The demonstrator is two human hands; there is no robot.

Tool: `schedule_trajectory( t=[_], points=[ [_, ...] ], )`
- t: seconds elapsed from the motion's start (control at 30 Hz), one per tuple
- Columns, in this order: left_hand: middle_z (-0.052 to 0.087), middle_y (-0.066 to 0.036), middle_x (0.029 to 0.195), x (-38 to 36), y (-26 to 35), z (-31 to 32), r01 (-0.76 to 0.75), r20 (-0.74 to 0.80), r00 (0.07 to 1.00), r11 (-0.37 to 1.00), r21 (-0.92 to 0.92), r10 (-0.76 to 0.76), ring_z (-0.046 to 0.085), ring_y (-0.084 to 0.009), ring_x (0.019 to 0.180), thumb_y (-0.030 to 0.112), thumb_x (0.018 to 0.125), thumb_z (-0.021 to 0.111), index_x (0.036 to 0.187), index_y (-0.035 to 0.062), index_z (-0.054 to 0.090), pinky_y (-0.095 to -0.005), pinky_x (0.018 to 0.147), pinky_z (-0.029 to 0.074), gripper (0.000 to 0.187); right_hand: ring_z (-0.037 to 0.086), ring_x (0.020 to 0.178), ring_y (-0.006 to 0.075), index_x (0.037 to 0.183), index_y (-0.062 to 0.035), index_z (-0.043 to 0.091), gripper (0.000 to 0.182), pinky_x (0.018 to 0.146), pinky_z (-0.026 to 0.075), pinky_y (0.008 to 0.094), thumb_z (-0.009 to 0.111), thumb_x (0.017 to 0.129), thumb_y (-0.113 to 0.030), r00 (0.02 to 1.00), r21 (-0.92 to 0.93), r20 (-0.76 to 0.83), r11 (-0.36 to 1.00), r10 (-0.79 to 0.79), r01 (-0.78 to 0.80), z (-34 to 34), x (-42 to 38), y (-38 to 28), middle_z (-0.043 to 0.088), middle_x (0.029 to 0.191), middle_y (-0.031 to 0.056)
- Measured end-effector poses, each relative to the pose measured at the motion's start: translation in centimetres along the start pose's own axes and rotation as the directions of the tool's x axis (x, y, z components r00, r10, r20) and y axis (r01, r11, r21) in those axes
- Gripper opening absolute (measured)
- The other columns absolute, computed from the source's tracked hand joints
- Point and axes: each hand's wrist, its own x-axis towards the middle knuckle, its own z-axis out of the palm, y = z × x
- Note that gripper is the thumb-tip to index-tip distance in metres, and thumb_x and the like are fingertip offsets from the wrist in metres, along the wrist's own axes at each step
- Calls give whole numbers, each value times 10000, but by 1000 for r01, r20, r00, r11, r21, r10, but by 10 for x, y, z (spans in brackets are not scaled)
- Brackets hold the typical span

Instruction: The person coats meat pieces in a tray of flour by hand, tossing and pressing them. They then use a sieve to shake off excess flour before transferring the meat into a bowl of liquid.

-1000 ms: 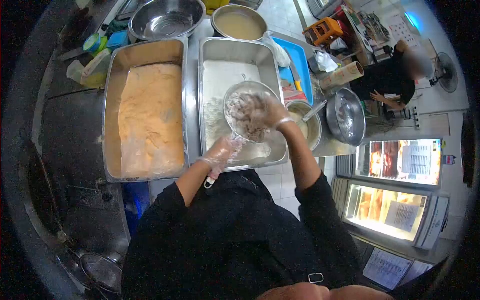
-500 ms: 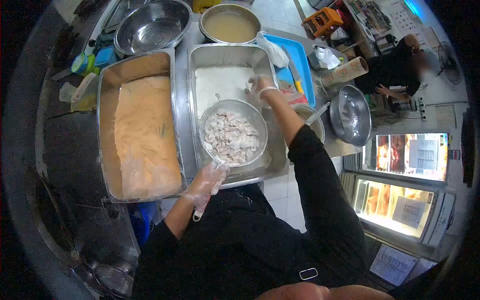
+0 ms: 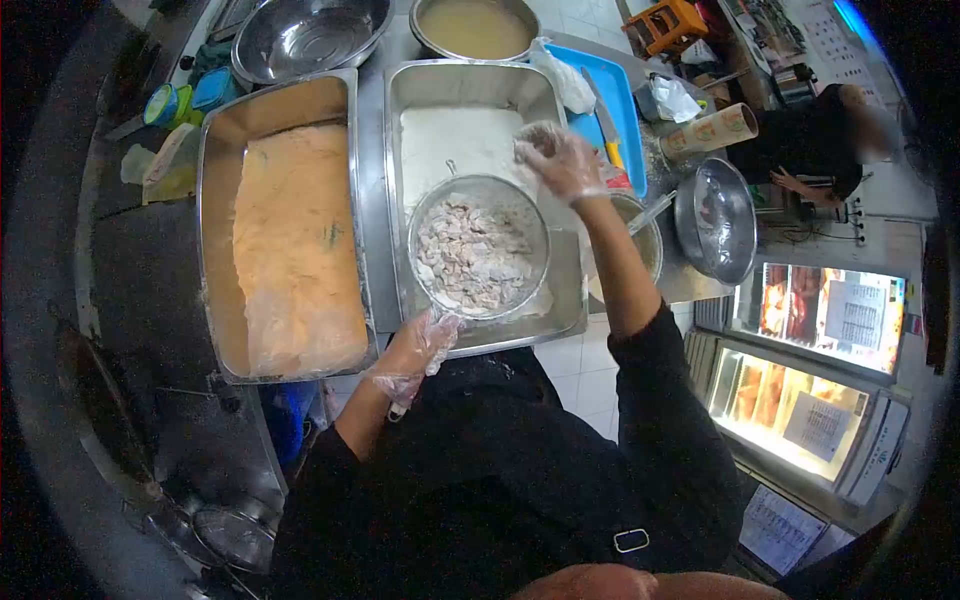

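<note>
Strainer (image 3: 478, 247) full of floured meat pieces (image 3: 472, 255) hanging over the near half of the flour tray (image 3: 560, 105), its handle being clasped in the gloved left hand (image 3: 415, 352), grip wrapped shut around the handle just past the tray's near rim. Right hand (image 3: 560, 160), also gloved, hovering above the strainer's far right edge, fingers loosely curled; cannot tell whether anything is being pinched. Sitting on the desk (image 3: 375, 180) left of the flour tray: a second tray (image 3: 215, 200) holding an orange crumb mix. Standing beyond both: an empty steel bowl (image 3: 305, 35) and a pot of pale liquid (image 3: 472, 25). Lying to the right: a blue board (image 3: 612, 110) with a knife, a small bowl (image 3: 640, 240) partly hidden behind the right forearm, and a steel lid (image 3: 715, 220).
</note>
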Motion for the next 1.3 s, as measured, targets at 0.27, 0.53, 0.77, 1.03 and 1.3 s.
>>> schedule_trajectory(
  t=[0.27,0.53,0.77,1.03,1.3],
  points=[
    [649,-33,1093,11,-17,5,-173,-18,985,985,-29,172,587,-105,975,186,995,572,1292,6,537,-271,866,477,349,646,774,230,1066,-61,645,258,728,537,366,687,881,-236,930,-35,-363,997,57,-75,-19,-148,-59,688,923,111],
    [646,-41,868,51,29,23,-245,-79,963,961,125,256,574,-120,767,219,993,558,1174,-3,593,-285,705,477,289,524,1140,308,1296,-43,556,545,859,509,518,570,940,-456,748,733,472,264,466,-627,54,-209,-43,564,1301,156],
    [686,-92,900,69,21,28,-383,-171,881,878,286,440,606,-173,796,255,992,563,1152,-32,610,-338,735,499,332,518,1187,362,1374,-53,485,573,892,496,566,519,977,-465,688,767,402,188,604,-613,54,-194,-73,537,1342,182],
    [691,-99,915,85,49,32,-375,-219,878,896,238,426,633,-199,774,288,1025,502,1114,4,635,-340,724,510,327,648,969,224,1287,-63,565,435,797,528,356,634,913,-275,765,673,510,371,393,-640,76,-204,-102,659,1096,104],
    [700,-74,1019,110,48,27,-472,58,882,877,94,468,631,-148,913,343,1017,516,1177,19,627,-299,817,509,378,417,415,99,793,-129,524,282,375,334,269,611,897,-376,685,763,530,72,500,-642,79,-184,-104,452,568,-26]
  ],
)
